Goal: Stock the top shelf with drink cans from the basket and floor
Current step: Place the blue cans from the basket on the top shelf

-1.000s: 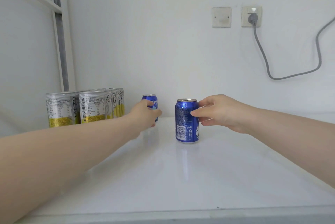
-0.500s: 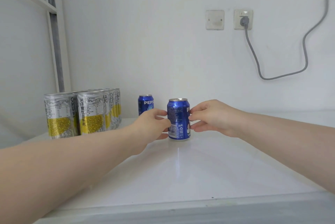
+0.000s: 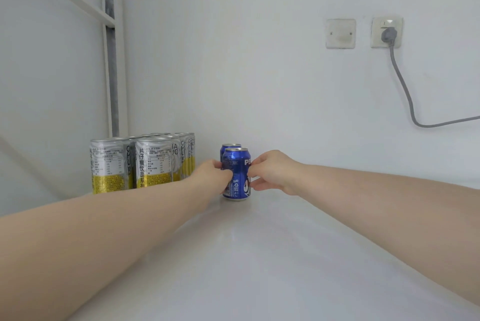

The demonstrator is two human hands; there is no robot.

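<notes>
A glossy white shelf (image 3: pixel 285 255) runs back to a plain white wall. High on that wall, up and to the right of the hands, are a blank cover plate (image 3: pixel 340 33) and a socket (image 3: pixel 387 32) with a grey plug, its cable (image 3: pixel 405 92) dropping and curving off to the right. In the corner, above and to the left of the hands, stands a white upright post (image 3: pixel 113 61).

Half a second ago the front blue can (image 3: pixel 237 174) stood clear to the right of the rear blue can (image 3: pixel 228 146), with a gap between them. Now it sits directly in front of the rear one and covers most of it. Both hands were on it then and are on it now.

The front blue can stands upright on the shelf, right between the two hands. The left hand (image 3: pixel 210 178) holds its left side with curled fingertips. The right hand (image 3: pixel 272 171) pinches its right side, with one digit high by the lettering and the others low. The rear blue can is just behind the grip; only its top and left edge show, so I cannot tell whether the two cans touch. A block of silver-and-yellow cans (image 3: pixel 153 162) stands just to the left of the left hand.
</notes>
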